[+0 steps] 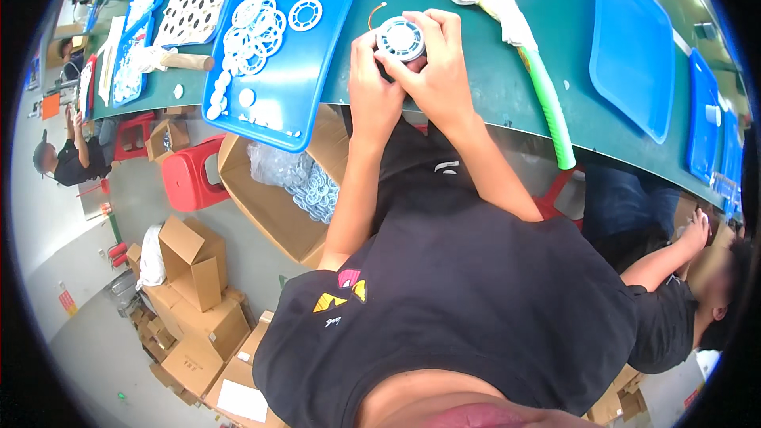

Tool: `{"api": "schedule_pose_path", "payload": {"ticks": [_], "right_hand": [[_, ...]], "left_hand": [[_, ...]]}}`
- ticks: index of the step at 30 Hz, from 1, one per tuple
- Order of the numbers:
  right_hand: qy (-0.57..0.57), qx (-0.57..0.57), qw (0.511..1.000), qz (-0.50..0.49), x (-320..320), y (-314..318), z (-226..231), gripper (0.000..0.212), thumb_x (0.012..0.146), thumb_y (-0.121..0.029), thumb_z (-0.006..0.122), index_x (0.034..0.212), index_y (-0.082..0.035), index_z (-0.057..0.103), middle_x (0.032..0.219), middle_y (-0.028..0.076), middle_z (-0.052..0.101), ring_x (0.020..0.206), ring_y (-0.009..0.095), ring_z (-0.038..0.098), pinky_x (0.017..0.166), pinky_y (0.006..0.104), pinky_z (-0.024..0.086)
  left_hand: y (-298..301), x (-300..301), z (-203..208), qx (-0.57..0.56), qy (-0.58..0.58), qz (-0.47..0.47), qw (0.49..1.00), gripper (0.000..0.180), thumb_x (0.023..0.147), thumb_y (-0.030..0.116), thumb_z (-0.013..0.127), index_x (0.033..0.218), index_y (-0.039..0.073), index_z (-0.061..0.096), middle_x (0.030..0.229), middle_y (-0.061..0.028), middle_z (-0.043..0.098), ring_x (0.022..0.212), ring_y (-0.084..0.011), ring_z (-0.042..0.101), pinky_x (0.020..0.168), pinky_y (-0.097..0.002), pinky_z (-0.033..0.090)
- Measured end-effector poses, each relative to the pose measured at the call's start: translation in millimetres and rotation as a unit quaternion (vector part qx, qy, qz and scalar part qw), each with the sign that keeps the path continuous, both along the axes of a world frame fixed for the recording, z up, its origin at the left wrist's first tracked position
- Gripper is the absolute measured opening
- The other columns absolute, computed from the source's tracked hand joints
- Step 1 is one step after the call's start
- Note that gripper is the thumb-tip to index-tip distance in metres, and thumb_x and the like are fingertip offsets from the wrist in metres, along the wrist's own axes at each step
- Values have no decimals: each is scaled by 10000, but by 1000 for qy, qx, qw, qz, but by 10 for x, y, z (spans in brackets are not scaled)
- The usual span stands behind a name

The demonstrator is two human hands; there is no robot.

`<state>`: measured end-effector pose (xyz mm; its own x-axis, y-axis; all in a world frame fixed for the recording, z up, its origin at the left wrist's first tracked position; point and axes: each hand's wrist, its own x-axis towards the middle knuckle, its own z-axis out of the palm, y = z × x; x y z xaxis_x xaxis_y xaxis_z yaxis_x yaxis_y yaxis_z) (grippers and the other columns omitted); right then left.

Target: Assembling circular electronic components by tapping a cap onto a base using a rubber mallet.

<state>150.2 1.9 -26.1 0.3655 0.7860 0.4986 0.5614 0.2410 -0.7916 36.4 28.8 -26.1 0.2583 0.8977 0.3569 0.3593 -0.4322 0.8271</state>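
We are gripping a round, slotted white part [400,40] between our curled left hand [369,83] and right hand [440,59], over a smooth green table [571,24]; leftward, we are seeing a shiny blue tray [297,87] holding perforated white discs [305,14] and a cardboard box [261,210] holding pale rings [313,196].

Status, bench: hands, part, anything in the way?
Left hand and right hand gripping round white slotted part. Green-handled, white-wrapped tool lies right, blue plastic tray of flat white rings left, both apart from hands. Nothing visibly in the way.
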Motion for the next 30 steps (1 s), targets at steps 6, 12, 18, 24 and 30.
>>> {"api": "schedule_pose_path", "payload": {"ticks": [6, 12, 18, 24, 30], "right_hand": [[0, 5, 1000, -1, 32, -12, 49, 621, 744, -213, 887, 1241, 44, 617, 1201, 199, 516, 1120, 370, 558, 963, 436, 501], [12, -46, 999, 12, 47, -76, 160, 581, 768, -139, 865, 1267, 31, 619, 1235, 191, 514, 1128, 353, 594, 960, 410, 524], [-3, -38, 999, -7, -9, -70, 127, 594, 771, -142, 866, 1277, 36, 609, 1236, 193, 511, 1121, 351, 595, 960, 408, 521], [7, -27, 1000, 2, -50, -46, 124, 591, 782, -180, 864, 1279, 23, 617, 1243, 201, 520, 1141, 384, 561, 971, 446, 502], [18, -64, 998, 4, -47, -114, 206, 603, 794, -155, 863, 1302, 39, 604, 1266, 205, 504, 1164, 391, 552, 996, 449, 492]], "left_hand": [[30, 39, -42, 31, 6, 5, 999, 528, 858, 169, 843, 1277, -5, 573, 1224, -175, 649, 1139, -341, 644, 966, -426, 510], [44, -4, -101, 17, 17, 2, 1000, 593, 813, 121, 842, 1313, 0, 547, 1244, -194, 617, 1161, -386, 627, 966, -445, 513], [47, -10, -115, 18, 10, -5, 1000, 612, 796, 156, 876, 1293, -4, 555, 1227, -196, 622, 1147, -386, 630, 959, -447, 512], [37, -5, -87, 60, 17, 12, 998, 586, 799, 176, 857, 1274, 6, 560, 1211, -182, 635, 1112, -390, 630, 935, -459, 510], [-18, 8, -88, 55, 10, 6, 998, 704, 808, 243, 875, 1367, 0, 524, 1255, -207, 617, 1133, -413, 626, 948, -468, 507]]}}
